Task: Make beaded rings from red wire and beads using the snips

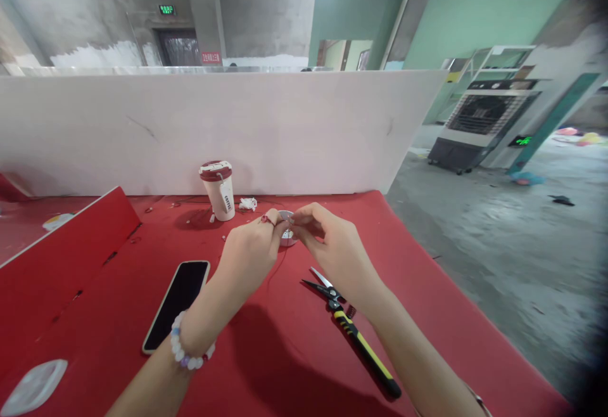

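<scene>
My left hand (254, 243) and my right hand (327, 236) meet fingertip to fingertip above a small round dish (287, 240) on the red table. Both are closed in a pinch. What they pinch is too small to make out. A thin dark cord trails down from beside the left fingers. Partly hidden behind the hands, the dish shows some small light bits. Below my right hand lie black and yellow scissors (358, 338), blades pointing up and left. A beaded bracelet circles my left wrist.
A phone (179, 303) lies left of my left forearm. Behind stand a white cup with a red lid (221, 195) and a small white bundle (247, 203). A white partition (266, 132) closes the back; a red divider (71, 252) and a clear plastic piece (34, 385) are left.
</scene>
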`<state>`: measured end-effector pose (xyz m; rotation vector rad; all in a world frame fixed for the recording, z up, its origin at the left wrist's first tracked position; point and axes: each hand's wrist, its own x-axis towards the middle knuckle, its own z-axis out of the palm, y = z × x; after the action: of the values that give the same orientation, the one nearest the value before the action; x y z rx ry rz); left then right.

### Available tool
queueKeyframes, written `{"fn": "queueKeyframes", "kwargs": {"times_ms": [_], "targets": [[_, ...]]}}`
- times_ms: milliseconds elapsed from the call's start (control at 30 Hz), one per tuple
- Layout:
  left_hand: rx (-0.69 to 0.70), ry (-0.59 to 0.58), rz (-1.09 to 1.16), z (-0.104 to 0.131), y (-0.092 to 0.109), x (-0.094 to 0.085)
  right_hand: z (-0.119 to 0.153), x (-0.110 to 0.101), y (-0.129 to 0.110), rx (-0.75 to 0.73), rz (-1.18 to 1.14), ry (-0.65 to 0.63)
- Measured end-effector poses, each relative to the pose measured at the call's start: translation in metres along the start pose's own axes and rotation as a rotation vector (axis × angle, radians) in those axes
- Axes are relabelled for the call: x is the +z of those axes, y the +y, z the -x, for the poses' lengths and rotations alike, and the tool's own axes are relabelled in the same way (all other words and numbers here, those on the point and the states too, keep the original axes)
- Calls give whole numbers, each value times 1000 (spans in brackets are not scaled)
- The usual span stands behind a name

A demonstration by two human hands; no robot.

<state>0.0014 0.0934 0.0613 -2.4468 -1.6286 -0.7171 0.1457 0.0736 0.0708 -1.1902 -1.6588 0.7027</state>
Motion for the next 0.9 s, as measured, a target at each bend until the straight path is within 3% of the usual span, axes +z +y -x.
{"fn": "queueKeyframes", "kwargs": {"times_ms": [167, 400, 567, 733, 900], "targets": [[7, 20, 42, 2, 1, -1, 1, -1, -1, 23, -53, -38], [-55, -50, 434, 3, 5, -12, 2, -7, -4, -48, -57, -142], [-28, -46, 635, 4, 5, -14, 3, -1, -2, -24, -140, -24], [-106, -2, 797, 2, 7, -10, 2, 6, 1, 42, -325, 67], [-224, 22, 1055, 0, 6, -10, 1, 3, 3, -23, -161, 39]]}}
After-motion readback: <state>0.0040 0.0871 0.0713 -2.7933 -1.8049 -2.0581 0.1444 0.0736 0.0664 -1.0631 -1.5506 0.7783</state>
